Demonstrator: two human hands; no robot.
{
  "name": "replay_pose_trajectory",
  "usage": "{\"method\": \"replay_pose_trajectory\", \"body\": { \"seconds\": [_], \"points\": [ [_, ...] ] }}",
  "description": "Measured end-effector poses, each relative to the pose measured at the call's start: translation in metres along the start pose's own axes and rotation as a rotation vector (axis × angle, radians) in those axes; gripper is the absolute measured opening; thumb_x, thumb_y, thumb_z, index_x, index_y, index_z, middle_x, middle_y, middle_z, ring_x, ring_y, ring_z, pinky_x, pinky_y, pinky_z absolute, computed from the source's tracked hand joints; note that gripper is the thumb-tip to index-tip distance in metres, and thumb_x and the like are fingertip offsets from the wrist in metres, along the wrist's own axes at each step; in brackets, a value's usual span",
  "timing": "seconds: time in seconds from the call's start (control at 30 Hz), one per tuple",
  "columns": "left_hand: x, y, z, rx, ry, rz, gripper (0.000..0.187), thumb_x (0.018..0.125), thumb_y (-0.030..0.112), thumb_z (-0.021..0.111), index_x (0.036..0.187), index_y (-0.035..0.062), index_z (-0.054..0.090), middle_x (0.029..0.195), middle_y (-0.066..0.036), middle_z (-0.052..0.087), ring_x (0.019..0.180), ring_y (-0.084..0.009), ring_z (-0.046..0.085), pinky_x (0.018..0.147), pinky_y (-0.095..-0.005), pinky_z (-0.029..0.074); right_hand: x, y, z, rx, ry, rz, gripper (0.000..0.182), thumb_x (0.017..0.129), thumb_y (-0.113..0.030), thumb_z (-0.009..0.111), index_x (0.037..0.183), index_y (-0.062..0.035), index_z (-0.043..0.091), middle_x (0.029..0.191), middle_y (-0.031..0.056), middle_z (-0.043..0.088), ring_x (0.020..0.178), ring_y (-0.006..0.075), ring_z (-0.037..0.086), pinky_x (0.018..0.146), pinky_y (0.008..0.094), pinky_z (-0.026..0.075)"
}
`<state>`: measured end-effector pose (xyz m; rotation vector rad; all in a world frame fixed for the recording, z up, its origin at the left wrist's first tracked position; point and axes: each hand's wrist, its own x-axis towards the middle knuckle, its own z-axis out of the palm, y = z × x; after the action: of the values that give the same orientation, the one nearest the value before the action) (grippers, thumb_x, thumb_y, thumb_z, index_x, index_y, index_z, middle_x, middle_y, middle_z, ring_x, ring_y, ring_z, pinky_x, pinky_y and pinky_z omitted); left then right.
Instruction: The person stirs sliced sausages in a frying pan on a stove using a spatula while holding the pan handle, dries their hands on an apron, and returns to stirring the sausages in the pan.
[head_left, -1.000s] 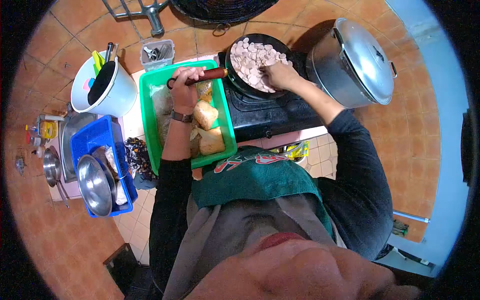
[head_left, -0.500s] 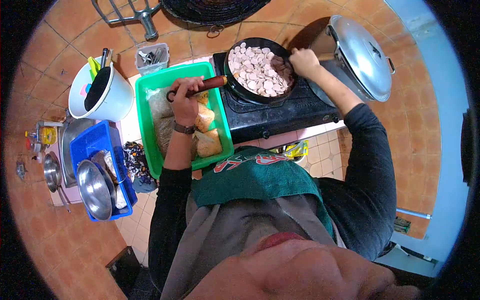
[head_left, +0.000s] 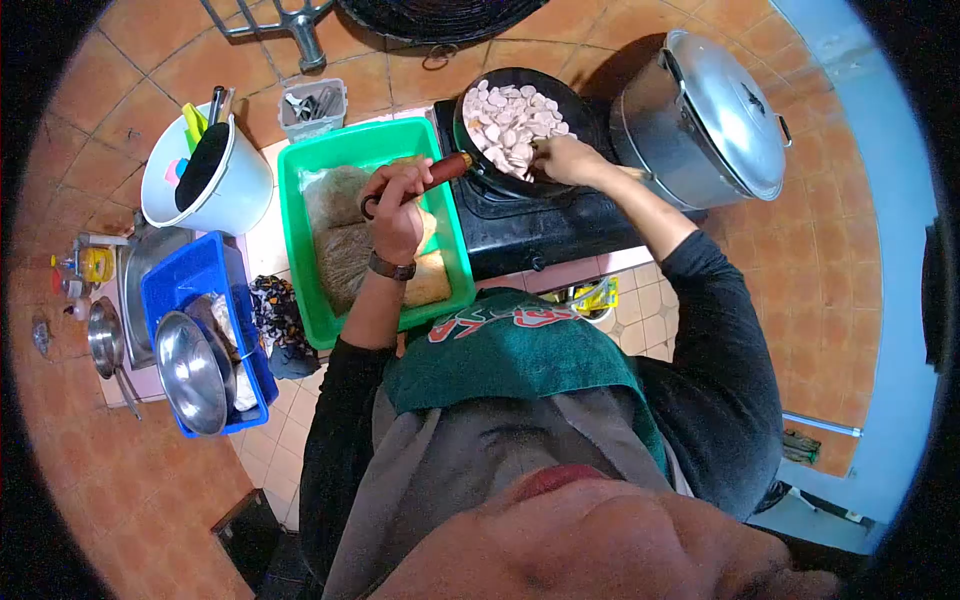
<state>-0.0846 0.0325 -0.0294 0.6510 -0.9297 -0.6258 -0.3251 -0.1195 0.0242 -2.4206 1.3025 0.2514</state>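
Observation:
A black frying pan [head_left: 592, 108] full of pale pink round slices [head_left: 508, 124] sits on a black stove [head_left: 545, 228]. My left hand [head_left: 397, 203] is closed around the pan's reddish-brown handle [head_left: 452, 166], above the green tub. My right hand [head_left: 563, 158] reaches into the near right side of the pan, its fingertips touching the slices. Whether it holds any of them is too small to tell.
A green tub [head_left: 298, 255] with bagged food [head_left: 345, 250] lies left of the stove. A lidded steel pot [head_left: 705, 120] stands right of the pan. Further left are a white bucket [head_left: 232, 188] of utensils, a blue crate [head_left: 178, 282] and a steel bowl [head_left: 190, 372].
My right hand has come back from the pan's far right rim to the slices near the front. My left hand has shifted right along the handle, and the slices are bunched toward the pan's left.

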Motion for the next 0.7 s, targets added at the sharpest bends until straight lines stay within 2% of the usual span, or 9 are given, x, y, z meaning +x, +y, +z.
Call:
{"method": "replay_pose_trajectory", "body": {
  "seconds": [0.1, 0.13, 0.2, 0.23, 0.3, 0.4, 0.57, 0.63, 0.7],
  "points": [
    [0.001, 0.017, 0.008, 0.327, -0.049, 0.177, 0.014, 0.084, -0.007, 0.048, 0.074, 0.0005, 0.054, 0.073, -0.007, 0.052, 0.077, -0.0219, 0.058, 0.093, -0.0483, 0.048, 0.029, 0.009, 0.019, 0.073, 0.081, 0.07, 0.03, 0.083, -0.025, 0.063, 0.101, -0.0013, 0.068, 0.092, 0.0236, 0.067, 0.087, 0.0362, 0.067, 0.078, 0.0405, 0.051],
    [0.001, 0.017, 0.008, 0.329, -0.047, 0.179, 0.014, 0.084, -0.007, 0.048, 0.074, 0.0005, 0.054, 0.073, -0.007, 0.052, 0.077, -0.0219, 0.058, 0.093, -0.0483, 0.048, 0.036, 0.013, 0.023, 0.142, 0.119, 0.07, 0.03, 0.082, -0.024, 0.064, 0.097, 0.002, 0.068, 0.085, 0.0226, 0.068, 0.08, 0.0325, 0.068, 0.073, 0.0399, 0.052],
    [0.001, 0.015, 0.007, -0.135, 0.019, -0.083, 0.011, 0.084, -0.005, 0.051, 0.075, 0.001, 0.056, 0.073, -0.007, 0.055, 0.076, -0.0214, 0.059, 0.093, -0.0481, 0.047, 0.054, 0.029, 0.032, 0.185, 0.138, 0.08, 0.029, 0.082, -0.023, 0.064, 0.094, 0.0027, 0.068, 0.081, 0.0197, 0.069, 0.075, 0.0286, 0.067, 0.07, 0.0383, 0.052],
    [0.001, 0.013, 0.006, -0.135, 0.017, -0.086, 0.011, 0.084, -0.005, 0.051, 0.075, 0.001, 0.056, 0.073, -0.007, 0.055, 0.076, -0.0214, 0.059, 0.093, -0.0481, 0.047, 0.062, 0.04, 0.035, 0.227, 0.158, 0.092, 0.028, 0.082, -0.022, 0.064, 0.092, 0.0034, 0.069, 0.076, 0.0169, 0.069, 0.069, 0.0247, 0.067, 0.067, 0.0367, 0.052],
    [0.0, 0.01, 0.006, -0.233, 0.067, -0.134, 0.011, 0.084, -0.003, 0.053, 0.075, 0.0017, 0.057, 0.073, -0.007, 0.058, 0.077, -0.0209, 0.06, 0.094, -0.0478, 0.046, 0.042, 0.025, 0.014, 0.633, 0.014, 0.228, 0.02, 0.084, -0.017, 0.062, 0.082, 0.0013, 0.069, 0.062, 0.0073, 0.063, 0.046, 0.0138, 0.054, 0.044, 0.0297, 0.044],
    [0.0, 0.015, 0.007, -0.255, 0.087, -0.184, 0.012, 0.085, 0.0, 0.056, 0.074, 0.003, 0.057, 0.072, -0.007, 0.06, 0.077, -0.0207, 0.061, 0.095, -0.0465, 0.045, 0.035, 0.037, -0.006, 0.741, -0.047, 0.267, 0.02, 0.089, -0.014, 0.056, 0.081, 0.0, 0.067, 0.058, 0.0029, 0.056, 0.039, 0.009, 0.043, 0.033, 0.0265, 0.031],
    [-0.001, 0.019, 0.006, -0.255, 0.05, -0.18, 0.005, 0.084, -0.002, 0.061, 0.08, 0.0022, 0.059, 0.079, -0.007, 0.062, 0.083, -0.0208, 0.062, 0.097, -0.0435, 0.044, 0.023, 0.059, -0.042, 0.484, -0.028, 0.31, 0.024, 0.09, -0.022, 0.057, 0.081, -0.0007, 0.064, 0.058, 0.003, 0.054, 0.039, 0.0113, 0.044, 0.033, 0.0286, 0.033],
    [-0.002, 0.028, 0.014, -0.235, 0.051, -0.168, 0.006, 0.082, -0.003, 0.063, 0.083, 0.0016, 0.059, 0.083, -0.008, 0.063, 0.085, -0.021, 0.062, 0.098, -0.0416, 0.044, 0.022, 0.067, -0.048, 0.433, 0.109, 0.272, 0.029, 0.089, -0.027, 0.057, 0.078, -0.0009, 0.063, 0.059, 0.0036, 0.054, 0.043, 0.0122, 0.046, 0.037, 0.0293, 0.036],
    [-0.006, 0.041, 0.03, -0.02, 0.305, -0.191, 0.013, 0.08, -0.006, 0.066, 0.089, 0.0011, 0.06, 0.091, -0.008, 0.064, 0.09, -0.022, 0.063, 0.099, -0.0363, 0.043, 0.028, 0.076, -0.049, 0.187, 0.24, 0.259, 0.031, 0.088, -0.03, 0.057, 0.085, -0.0001, 0.065, 0.069, 0.0124, 0.064, 0.054, 0.0245, 0.06, 0.049, 0.0364, 0.048]
  ]
}}
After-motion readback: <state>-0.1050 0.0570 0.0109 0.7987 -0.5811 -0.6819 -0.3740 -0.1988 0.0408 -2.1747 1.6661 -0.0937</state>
